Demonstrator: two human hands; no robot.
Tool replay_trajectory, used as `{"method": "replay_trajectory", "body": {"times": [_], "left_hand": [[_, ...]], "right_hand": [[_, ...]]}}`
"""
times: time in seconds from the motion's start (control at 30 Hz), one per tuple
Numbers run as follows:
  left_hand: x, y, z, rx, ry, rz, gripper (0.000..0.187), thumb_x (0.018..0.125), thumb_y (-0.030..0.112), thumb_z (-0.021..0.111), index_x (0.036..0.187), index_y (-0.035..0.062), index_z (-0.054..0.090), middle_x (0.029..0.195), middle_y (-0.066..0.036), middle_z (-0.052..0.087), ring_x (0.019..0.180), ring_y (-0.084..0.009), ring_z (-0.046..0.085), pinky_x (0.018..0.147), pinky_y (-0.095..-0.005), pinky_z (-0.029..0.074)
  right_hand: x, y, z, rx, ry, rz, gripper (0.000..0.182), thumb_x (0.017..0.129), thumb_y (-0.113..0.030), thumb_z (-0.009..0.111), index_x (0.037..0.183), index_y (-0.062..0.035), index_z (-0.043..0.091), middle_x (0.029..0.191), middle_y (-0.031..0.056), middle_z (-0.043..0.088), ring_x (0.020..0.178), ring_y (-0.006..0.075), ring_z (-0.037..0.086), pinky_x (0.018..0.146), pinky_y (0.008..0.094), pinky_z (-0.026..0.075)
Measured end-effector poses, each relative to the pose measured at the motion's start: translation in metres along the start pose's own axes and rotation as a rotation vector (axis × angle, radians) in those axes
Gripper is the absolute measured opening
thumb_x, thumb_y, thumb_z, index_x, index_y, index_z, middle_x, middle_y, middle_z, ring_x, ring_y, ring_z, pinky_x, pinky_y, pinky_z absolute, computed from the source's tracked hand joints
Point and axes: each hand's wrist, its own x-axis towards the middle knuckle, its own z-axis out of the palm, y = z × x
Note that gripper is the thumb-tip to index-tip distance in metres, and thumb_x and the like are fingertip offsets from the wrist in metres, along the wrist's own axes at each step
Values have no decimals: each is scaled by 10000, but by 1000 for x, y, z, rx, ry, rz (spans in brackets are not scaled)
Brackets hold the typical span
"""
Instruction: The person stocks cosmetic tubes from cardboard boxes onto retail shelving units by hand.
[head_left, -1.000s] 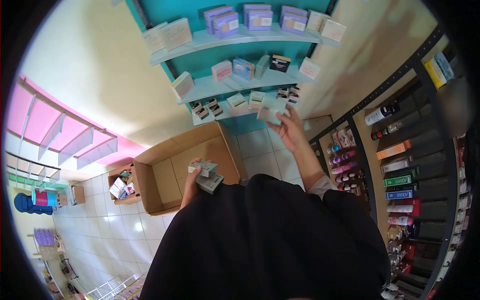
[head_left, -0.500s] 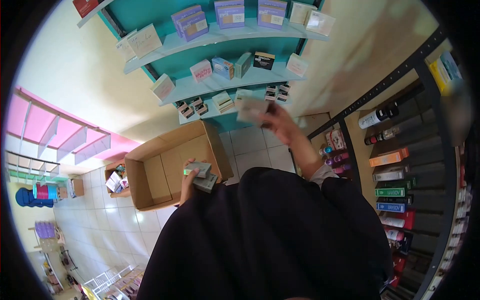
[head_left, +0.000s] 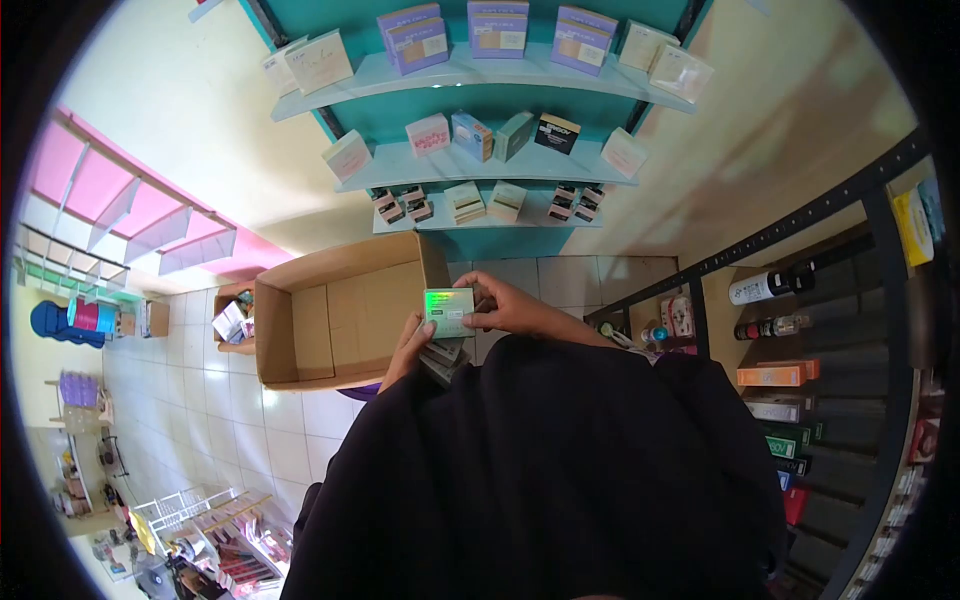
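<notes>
Close in front of my body, a small flat box (head_left: 449, 314) with a shiny green, light-catching face is held between both hands. My left hand (head_left: 404, 348) is closed around its lower left side and also holds more small grey boxes (head_left: 440, 358) below it, partly hidden by the dark cloth. My right hand (head_left: 508, 306) pinches the green box at its right edge, thumb on the front. To the left of the hands stands an open cardboard carton (head_left: 335, 325), its bare floor showing.
Ahead, the teal unit's lowest shelf (head_left: 540, 217) bears small dark-topped boxes and two pale stacks (head_left: 465, 203). Purple boxes (head_left: 497, 35) stand higher up. A black metal rack (head_left: 800, 185) with bottles and cartons runs along the right. A smaller box of packets (head_left: 233, 318) lies beyond the carton.
My right hand has come back from the lowest shelf, where it held a blurred pale box, to meet my left hand at the green box. The view has shifted a little.
</notes>
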Motion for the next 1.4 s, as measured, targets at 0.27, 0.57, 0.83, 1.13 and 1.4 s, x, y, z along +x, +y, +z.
{"method": "replay_trajectory", "body": {"times": [0.27,0.57,0.83,1.13,1.4], "left_hand": [[-2,-12,-10,-15,58,49,381,831,230,539,1158,56,449,1007,-106,566,922,-186,557,806,-305,443],[-16,-18,-43,-48,214,151,424,831,238,520,1179,25,407,1048,-128,551,978,-214,546,857,-332,432],[-49,4,-79,-47,332,215,412,826,261,526,1153,36,414,1022,-123,567,905,-209,577,796,-327,466],[-81,14,-123,-72,464,268,387,829,266,525,1125,41,419,1011,-125,567,892,-208,579,791,-324,469],[-93,36,-146,-52,466,250,386,829,268,515,1130,47,417,1006,-131,568,886,-209,580,782,-321,472]], "right_hand": [[6,14,-1,-181,-14,-16,495,794,-151,687,1200,-78,414,1091,94,516,879,147,550,738,278,465],[60,-31,-71,-949,380,-446,327,751,-215,687,1032,-78,592,1025,118,582,982,282,539,863,369,424],[203,-90,-120,-1556,489,-442,358,758,-76,598,1113,-117,571,1112,100,575,1084,324,484,932,410,391],[290,-101,-82,-1438,286,-565,527,736,-70,606,1241,-147,478,1220,79,512,1142,305,455,957,406,377],[357,-98,-42,-1496,119,-323,391,764,-136,633,1146,-127,550,1122,92,568,1081,297,506,912,388,411]]}}
